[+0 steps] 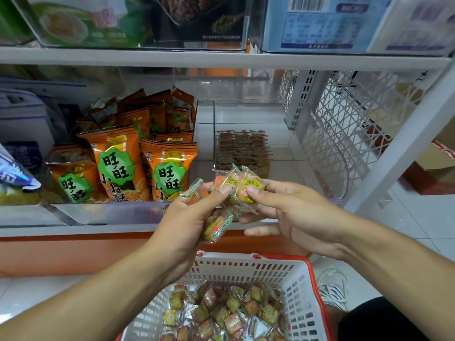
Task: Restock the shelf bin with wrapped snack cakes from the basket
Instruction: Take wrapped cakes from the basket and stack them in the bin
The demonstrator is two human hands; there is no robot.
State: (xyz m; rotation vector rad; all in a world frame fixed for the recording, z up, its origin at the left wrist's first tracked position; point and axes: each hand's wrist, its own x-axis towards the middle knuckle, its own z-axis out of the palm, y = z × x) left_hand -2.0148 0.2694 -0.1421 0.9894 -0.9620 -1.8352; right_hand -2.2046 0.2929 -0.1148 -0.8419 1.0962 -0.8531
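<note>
My left hand (187, 217) grips a bunch of several clear-wrapped snack cakes (215, 225) in front of the shelf edge. My right hand (290, 212) pinches one cake with a yellow-green label (248, 187) between thumb and forefinger, right beside the bunch. Behind both hands stands a clear shelf bin (278, 124) holding neat rows of the same cakes (242, 148) at its front left. Below, a white basket with a red rim (299, 274) holds several loose wrapped cakes (229, 313).
Orange snack bags (138, 163) fill the bin to the left. A white lattice shelf side (344, 134) and upright post close the right. Another shelf with boxed goods (320, 23) hangs above. A shoe (334, 289) and cardboard box (440, 153) are on the floor at right.
</note>
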